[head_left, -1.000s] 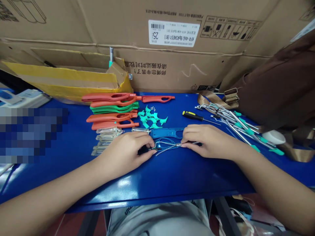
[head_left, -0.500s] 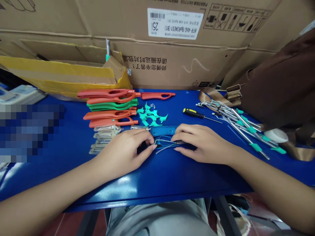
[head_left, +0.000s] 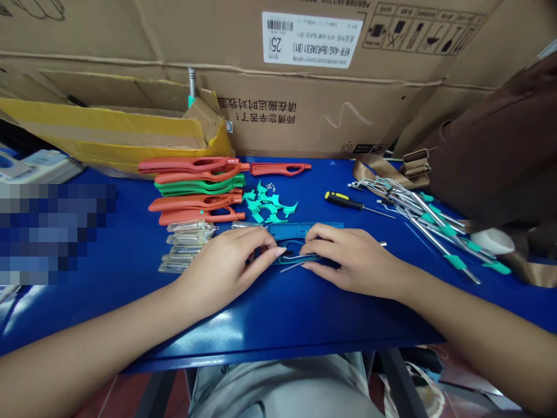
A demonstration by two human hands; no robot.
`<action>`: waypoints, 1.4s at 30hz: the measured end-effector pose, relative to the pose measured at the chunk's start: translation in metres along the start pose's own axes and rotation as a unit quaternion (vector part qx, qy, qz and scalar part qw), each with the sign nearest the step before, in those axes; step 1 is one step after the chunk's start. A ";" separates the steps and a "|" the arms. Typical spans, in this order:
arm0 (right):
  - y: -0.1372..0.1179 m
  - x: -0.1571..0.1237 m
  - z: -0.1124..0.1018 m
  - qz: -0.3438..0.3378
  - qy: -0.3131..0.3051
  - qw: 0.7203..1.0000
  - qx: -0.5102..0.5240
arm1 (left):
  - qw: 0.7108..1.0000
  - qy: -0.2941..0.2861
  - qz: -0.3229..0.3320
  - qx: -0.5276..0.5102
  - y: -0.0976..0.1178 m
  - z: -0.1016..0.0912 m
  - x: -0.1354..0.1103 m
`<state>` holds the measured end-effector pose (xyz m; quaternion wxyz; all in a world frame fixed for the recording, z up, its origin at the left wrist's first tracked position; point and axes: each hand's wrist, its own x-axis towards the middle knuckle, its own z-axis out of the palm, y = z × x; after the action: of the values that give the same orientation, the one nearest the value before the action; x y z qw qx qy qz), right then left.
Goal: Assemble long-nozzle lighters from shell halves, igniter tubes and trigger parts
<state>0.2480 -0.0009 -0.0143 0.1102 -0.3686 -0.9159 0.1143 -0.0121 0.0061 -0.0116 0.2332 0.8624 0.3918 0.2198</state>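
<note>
A blue lighter casing half (head_left: 297, 244) lies in front of me, with thin wires (head_left: 296, 257) in and across it. My left hand (head_left: 235, 255) closes thumb and forefinger on the casing's left end, beside a small black part. Over the right end curls my right hand (head_left: 348, 255), its fingers and thumb on the casing and wires; the part under the palm is hidden. A metal tube tip (head_left: 383, 244) sticks out beyond that hand. Another blue casing piece (head_left: 282, 231) lies just behind. Clear fuel tanks (head_left: 185, 239) are partly behind my left wrist.
Red, orange and green casings (head_left: 195, 201) are stacked at left, near turquoise triggers (head_left: 272, 206). A screwdriver (head_left: 346, 201) lies behind my right hand. Metal lighter tubes with wires (head_left: 429, 217) pile up at right. A yellow-taped box (head_left: 143, 133) and large carton (head_left: 313, 116) stand behind.
My right fingers have shifted slightly left over the wires. The metal tube's tip now shows beyond the right hand. The left hand's fingertips have moved slightly right.
</note>
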 end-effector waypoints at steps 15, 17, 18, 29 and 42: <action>0.009 -0.011 -0.037 0.017 -0.090 0.995 0.027 | 0.999 -0.012 0.008 0.037 -0.009 -0.001 0.003; 0.010 -0.011 -0.038 0.017 -0.093 0.995 0.035 | 0.999 -0.012 0.013 0.037 -0.010 -0.003 0.001; 0.011 -0.011 -0.038 0.016 -0.094 0.995 0.038 | 0.999 -0.011 0.020 0.038 -0.010 -0.003 0.000; 0.010 -0.012 -0.028 -0.042 -0.054 0.996 -0.056 | 0.999 -0.003 0.034 0.016 -0.015 -0.003 0.002; 0.011 -0.014 -0.028 -0.027 -0.028 0.995 -0.087 | 0.999 0.039 0.028 -0.018 -0.017 0.003 0.002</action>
<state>0.2725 0.0006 0.0079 0.0548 -0.3483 -0.9349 0.0411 -0.0190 0.0165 -0.0235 0.2270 0.8594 0.3724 0.2668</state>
